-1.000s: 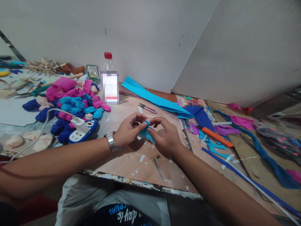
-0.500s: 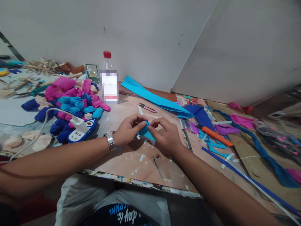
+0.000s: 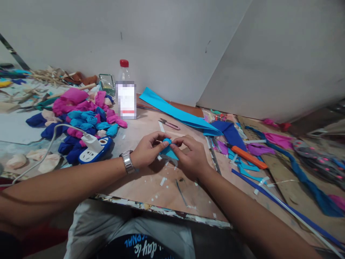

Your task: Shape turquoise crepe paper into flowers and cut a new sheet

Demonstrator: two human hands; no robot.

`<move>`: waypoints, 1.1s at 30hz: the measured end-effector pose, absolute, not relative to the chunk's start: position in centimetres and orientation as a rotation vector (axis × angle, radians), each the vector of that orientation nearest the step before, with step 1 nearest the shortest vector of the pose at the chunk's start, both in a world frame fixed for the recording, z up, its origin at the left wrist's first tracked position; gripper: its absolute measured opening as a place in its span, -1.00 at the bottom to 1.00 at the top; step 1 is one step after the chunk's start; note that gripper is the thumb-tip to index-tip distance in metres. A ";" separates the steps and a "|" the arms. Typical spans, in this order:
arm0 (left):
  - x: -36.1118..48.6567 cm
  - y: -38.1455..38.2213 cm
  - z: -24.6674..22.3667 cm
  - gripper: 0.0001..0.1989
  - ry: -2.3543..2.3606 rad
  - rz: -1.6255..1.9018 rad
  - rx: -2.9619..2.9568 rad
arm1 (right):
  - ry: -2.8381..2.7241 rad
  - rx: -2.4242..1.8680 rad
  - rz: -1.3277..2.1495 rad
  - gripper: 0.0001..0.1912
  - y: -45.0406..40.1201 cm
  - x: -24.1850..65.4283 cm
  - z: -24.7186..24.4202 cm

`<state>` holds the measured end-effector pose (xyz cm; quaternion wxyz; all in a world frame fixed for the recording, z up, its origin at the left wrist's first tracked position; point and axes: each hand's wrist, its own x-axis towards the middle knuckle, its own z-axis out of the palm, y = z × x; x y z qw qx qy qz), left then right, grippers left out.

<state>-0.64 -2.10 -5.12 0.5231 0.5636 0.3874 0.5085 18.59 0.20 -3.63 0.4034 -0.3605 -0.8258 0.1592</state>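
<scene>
Pinching, left hand [image 3: 147, 149]: a blue piece [image 3: 168, 151] is gripped between thumb and fingers; some fingers are hidden behind it.
Pinching, right hand [image 3: 192, 156]: the near side of the same piece is nipped between thumb and forefinger.
Blue piece, position: it is held between the two hands, over the board; contact of its lower edge with the board cannot be told.
Blue piece, change: compared with one second earlier, more of the flap is exposed below the thumbs, and a greyish lower edge is revealed; underside or shadow cannot be distinguished.
Blue piece, meaning: the rounded top [image 3: 167, 140] is judged to be kept gathered while the flap is being turned; shaping is judged unfinished.
Work board [image 3: 199, 196]: a pinkish-brown surface is extended beneath both hands, scattered with white scraps [image 3: 163, 181].
Thread snips [image 3: 171, 125]: these are laid just beyond the hands.
Folded blue strip [image 3: 172, 109]: it is placed farther beyond, against the wall [image 3: 161, 43].
Bottle [image 3: 126, 100]: it is stood beyond the left hand.
Power socket [image 3: 97, 150]: it is set left of the left hand, beside piled bundles [image 3: 82, 117].
Orange cutter [image 3: 248, 157]: it is laid right of the right hand, near cardboard [image 3: 283, 183].
</scene>
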 end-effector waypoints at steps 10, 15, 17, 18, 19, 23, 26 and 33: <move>-0.8 -2.1 -5.5 -0.58 0.925 1.215 1.340 | -2.080 -0.913 0.427 -0.88 0.2 18.6 -3.6; -0.7 -2.0 -5.6 -0.59 0.956 1.227 1.335 | -2.080 -0.903 0.424 -0.89 0.3 18.5 -3.7; -0.7 -2.0 -5.7 -0.61 0.965 1.237 1.380 | -2.074 -0.915 0.449 -0.89 0.3 18.5 -3.9; -0.7 -2.0 -5.7 -0.62 0.960 1.243 1.413 | -2.071 -0.916 0.466 -0.90 0.3 18.5 -3.9; -0.7 -2.0 -5.7 -0.63 0.954 1.250 1.437 | -2.066 -0.910 0.481 -0.90 0.3 18.5 -4.0; -0.7 -2.0 -5.6 -0.62 0.922 1.243 1.435 | -2.034 -0.893 0.518 -0.88 0.4 18.6 -4.1; -0.7 -2.0 -5.7 -0.61 0.899 1.232 1.423 | -2.038 -0.898 0.531 -0.87 0.3 18.6 -4.0; -0.5 -2.0 -5.8 -0.59 0.872 1.263 1.329 | -2.046 -0.911 0.497 -0.86 0.2 18.5 -3.9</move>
